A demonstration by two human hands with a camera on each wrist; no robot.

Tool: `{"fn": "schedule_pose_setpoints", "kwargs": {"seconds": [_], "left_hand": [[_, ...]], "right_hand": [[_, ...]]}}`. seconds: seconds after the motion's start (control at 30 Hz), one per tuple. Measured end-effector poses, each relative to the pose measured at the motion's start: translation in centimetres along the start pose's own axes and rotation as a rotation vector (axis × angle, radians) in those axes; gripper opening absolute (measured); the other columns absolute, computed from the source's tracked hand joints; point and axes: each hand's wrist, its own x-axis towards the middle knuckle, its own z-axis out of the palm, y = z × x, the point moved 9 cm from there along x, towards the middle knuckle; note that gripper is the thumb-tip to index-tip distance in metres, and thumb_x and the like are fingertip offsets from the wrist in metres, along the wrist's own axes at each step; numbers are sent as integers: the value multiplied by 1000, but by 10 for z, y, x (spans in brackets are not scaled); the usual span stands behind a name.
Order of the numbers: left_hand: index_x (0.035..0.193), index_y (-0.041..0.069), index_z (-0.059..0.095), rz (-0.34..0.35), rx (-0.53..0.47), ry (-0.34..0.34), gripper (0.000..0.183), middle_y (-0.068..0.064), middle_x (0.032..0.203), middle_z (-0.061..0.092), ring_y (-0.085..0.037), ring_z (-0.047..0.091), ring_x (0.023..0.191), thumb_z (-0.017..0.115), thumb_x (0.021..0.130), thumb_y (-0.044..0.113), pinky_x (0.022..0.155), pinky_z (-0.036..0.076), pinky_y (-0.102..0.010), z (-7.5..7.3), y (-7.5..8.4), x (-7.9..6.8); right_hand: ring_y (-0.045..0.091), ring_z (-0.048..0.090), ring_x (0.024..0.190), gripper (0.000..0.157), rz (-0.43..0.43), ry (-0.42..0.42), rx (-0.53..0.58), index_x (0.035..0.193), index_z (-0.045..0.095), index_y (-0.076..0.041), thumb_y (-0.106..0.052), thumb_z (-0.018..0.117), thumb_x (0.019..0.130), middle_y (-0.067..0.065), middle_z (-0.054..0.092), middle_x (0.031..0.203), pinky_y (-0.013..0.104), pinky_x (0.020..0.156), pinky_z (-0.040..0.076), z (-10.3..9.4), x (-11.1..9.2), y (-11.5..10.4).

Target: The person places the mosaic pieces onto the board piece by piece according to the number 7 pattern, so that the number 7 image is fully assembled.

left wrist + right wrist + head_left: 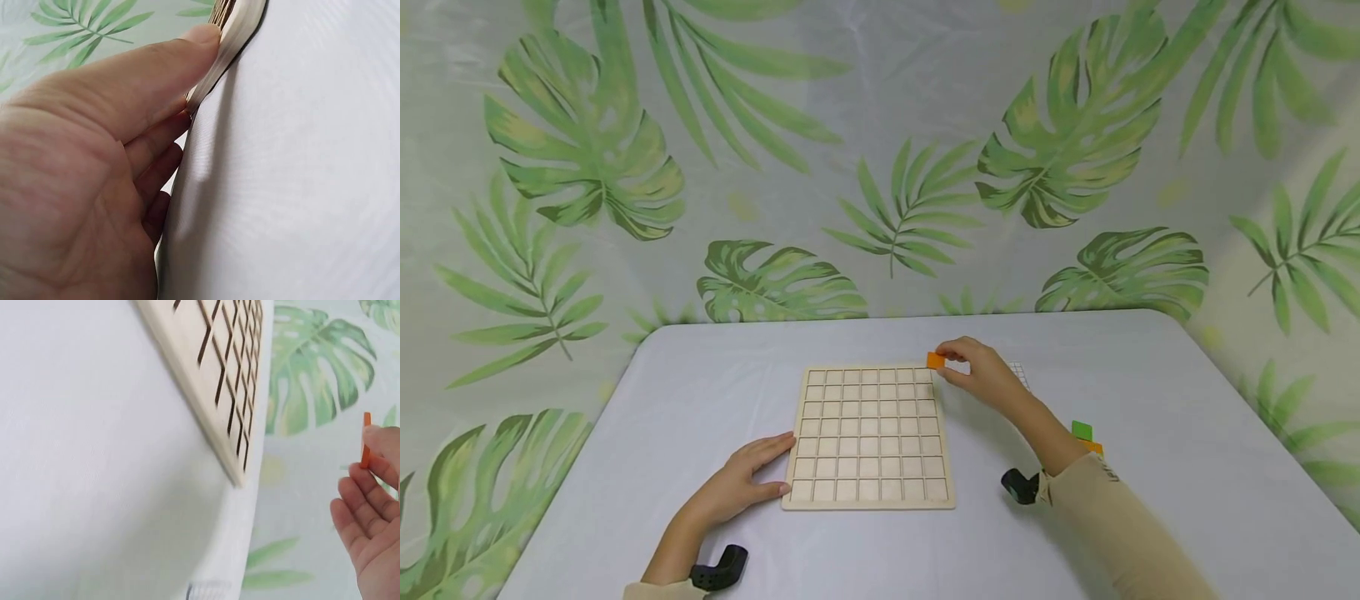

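Note:
A square wooden grid board (868, 427) lies flat on the white table, its recessed cells bare. My left hand (739, 482) rests at the board's left side, fingers and thumb extended. In the left wrist view the thumb and fingertips touch the pale wooden edge (229, 47). Thumb and fingers of my right hand (988, 379) pinch a small orange square tile (935, 360) over the board's far right corner. Seen edge-on in the right wrist view, the orange tile (367, 440) is thin, and the other fingers are loosely bent below it.
On the right of the table, a green tile (1082, 430) and orange tiles (1096, 447) lie partly behind the right forearm. A white sheet with a printed grid (1018, 371) shows behind the right hand. A leaf-patterned cloth (895, 225) hangs behind the table.

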Motion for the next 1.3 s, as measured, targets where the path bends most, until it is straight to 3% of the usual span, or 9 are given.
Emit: {"fn": "schedule_pose_setpoints", "kwargs": {"seconds": [0.33, 0.67, 0.8, 0.97, 1.13, 1.3], "left_hand": [[136, 11, 41, 6, 2, 4, 72, -4, 141, 35, -32, 25, 129, 69, 75, 38, 101, 19, -55, -1, -1, 1], [135, 9, 42, 12, -18, 7, 72, -5, 140, 36, -32, 26, 129, 69, 75, 37, 101, 20, -55, 0, -1, 1], [135, 9, 42, 10, -18, 5, 72, -6, 140, 36, -33, 26, 128, 69, 75, 37, 100, 20, -55, 0, 0, 1], [135, 10, 42, 1, -18, 8, 71, -5, 140, 36, -31, 25, 129, 70, 75, 35, 101, 19, -54, -1, -1, 0], [135, 10, 42, -4, -18, 11, 71, -4, 140, 36, -31, 25, 129, 69, 75, 36, 101, 19, -55, -1, -2, 0], [135, 10, 43, 6, -17, 9, 70, -5, 140, 37, -32, 26, 129, 69, 76, 37, 101, 19, -55, 0, -1, 1]], "right_hand": [[21, 53, 95, 28, 0, -85, 46, 111, 59, -2, -13, 62, 85, 8, 57, 106, 32, 83, 46, 58, 38, -25], [18, 53, 94, 28, 156, -195, 108, 114, 59, -2, -10, 60, 87, 7, 58, 107, 29, 81, 46, 111, 47, -16], [18, 54, 94, 30, 174, -216, 82, 112, 60, -3, -15, 64, 85, 7, 58, 107, 29, 81, 46, 120, 48, -16], [18, 55, 94, 25, 136, -217, 34, 107, 63, -3, -13, 64, 84, 7, 59, 103, 28, 81, 45, 127, 51, -22], [16, 54, 89, 22, 104, -197, 17, 104, 65, -4, -11, 65, 83, 5, 58, 96, 26, 78, 46, 131, 53, -25], [14, 51, 81, 20, 137, -161, 13, 102, 67, -10, -13, 67, 82, 1, 56, 88, 26, 72, 45, 133, 53, -23]]}}
